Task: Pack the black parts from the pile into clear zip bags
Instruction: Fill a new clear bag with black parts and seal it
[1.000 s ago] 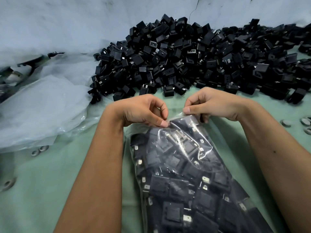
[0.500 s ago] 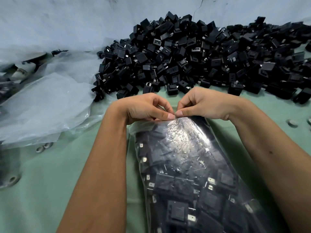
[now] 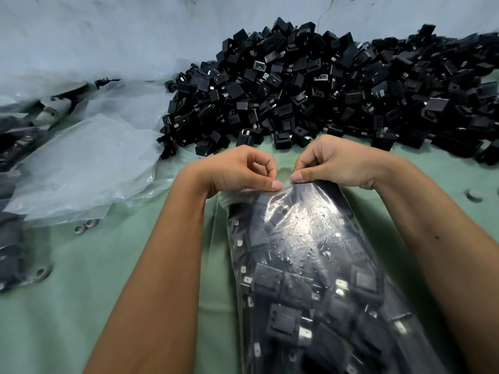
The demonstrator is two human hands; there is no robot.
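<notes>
A clear zip bag [image 3: 310, 260] stuffed with black parts lies on the green table, running from the middle toward the lower right. My left hand [image 3: 237, 171] and my right hand [image 3: 337, 161] sit side by side at the bag's top edge. Each pinches that edge between thumb and forefinger, and the fingertips almost touch. A big pile of loose black parts [image 3: 324, 90] with metal tabs spreads across the table just beyond my hands.
A heap of empty clear bags [image 3: 89, 163] lies at the left. Filled bags of black parts [image 3: 10, 238] sit at the far left edge. Small round metal rings [image 3: 86, 226] dot the green table [image 3: 81, 306]. A pale wall stands behind the pile.
My hands have come together at the middle of the bag's top edge, and the plastic over the parts has pulled flatter. The view has shifted slightly.
</notes>
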